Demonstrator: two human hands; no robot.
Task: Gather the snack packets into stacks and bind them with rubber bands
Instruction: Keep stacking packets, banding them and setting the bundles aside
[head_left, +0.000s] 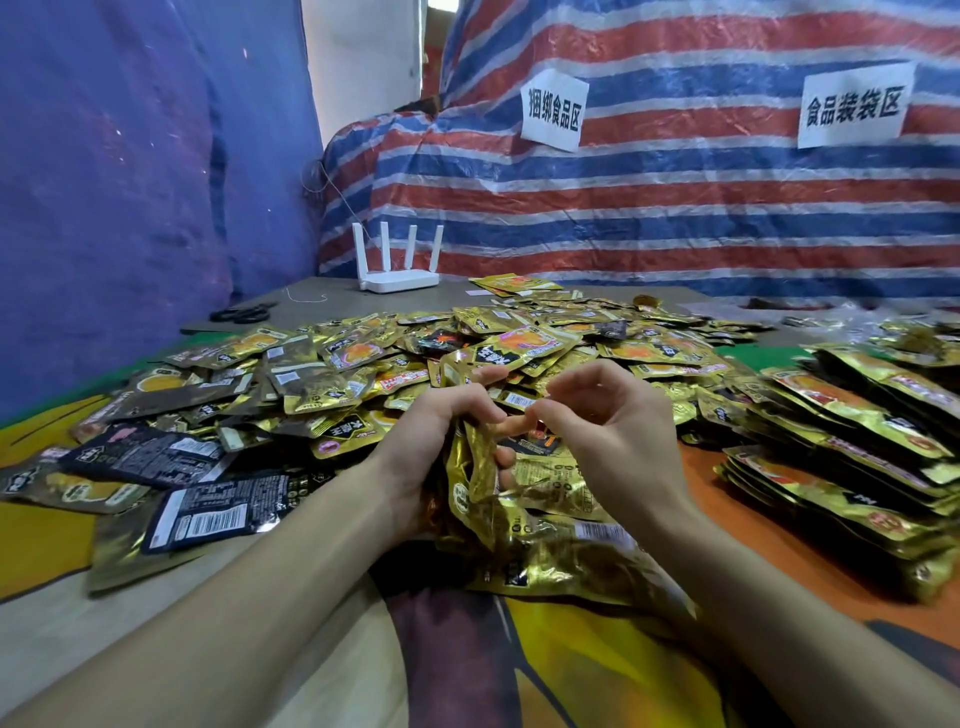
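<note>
A big heap of gold and black snack packets covers the middle of the table. My left hand grips a stack of gold packets upright at its edge, fingers curled round it. My right hand hovers just right of the stack's top, fingers curled with thumb and forefinger close together; whether a rubber band sits between them is too small to tell. Bound and stacked packets lie in rows at the right.
A white router with several antennas stands at the back. Black scissors lie at the back left. A striped tarp with two paper signs closes the back, and a blue tarp the left.
</note>
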